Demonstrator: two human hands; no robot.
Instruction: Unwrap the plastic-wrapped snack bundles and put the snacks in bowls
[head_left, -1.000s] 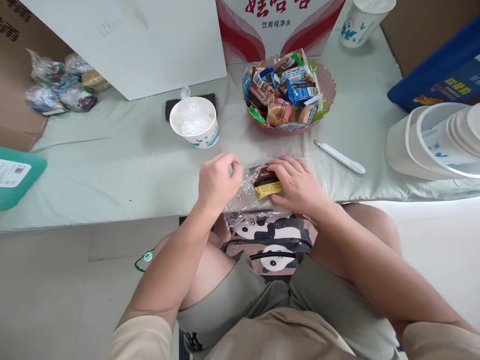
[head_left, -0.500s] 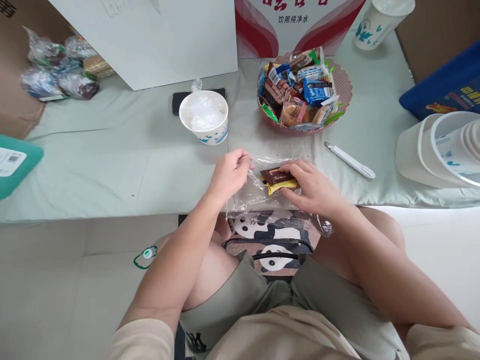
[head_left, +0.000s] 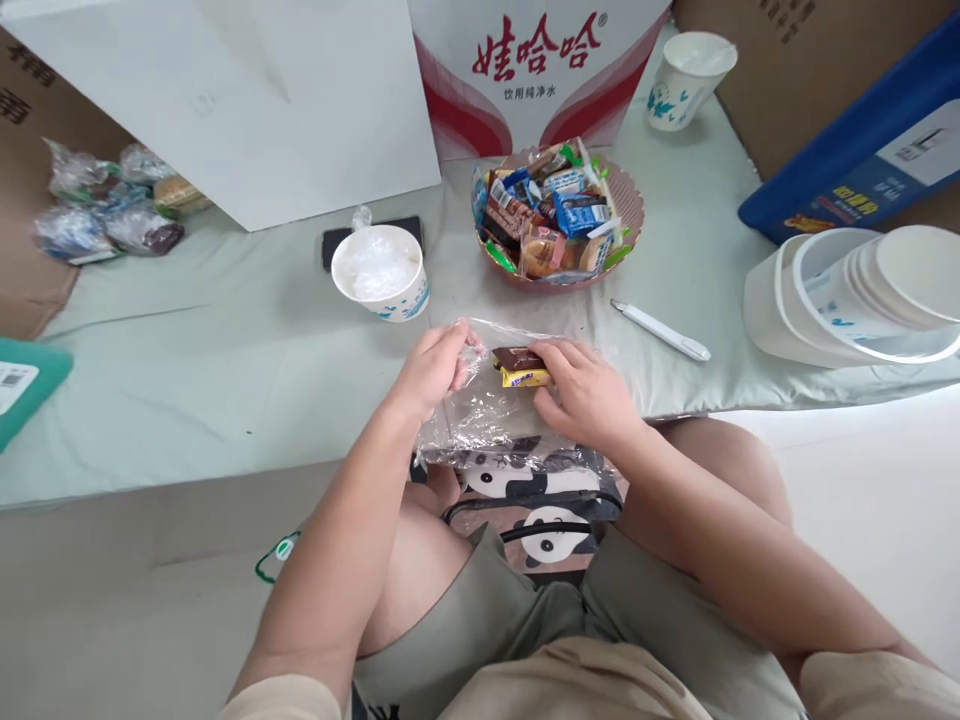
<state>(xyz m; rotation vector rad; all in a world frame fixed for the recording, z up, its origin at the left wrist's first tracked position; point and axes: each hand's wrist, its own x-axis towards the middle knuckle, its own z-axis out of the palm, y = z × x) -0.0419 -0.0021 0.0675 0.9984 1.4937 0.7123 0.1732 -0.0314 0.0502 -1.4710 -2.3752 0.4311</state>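
Clear film [head_left: 480,415] stretched smoother, flatter; left fingers [head_left: 452,348] less curled

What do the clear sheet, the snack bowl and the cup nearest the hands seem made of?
Clear sheet: thin, glossy plastic film, from its wrinkles and glints. Snack bowl: pinkish, ribbed, slightly shiny; perhaps plastic, though glass is possible. Cup: likely smooth white paper, given its disposable-cup shape and blue print.
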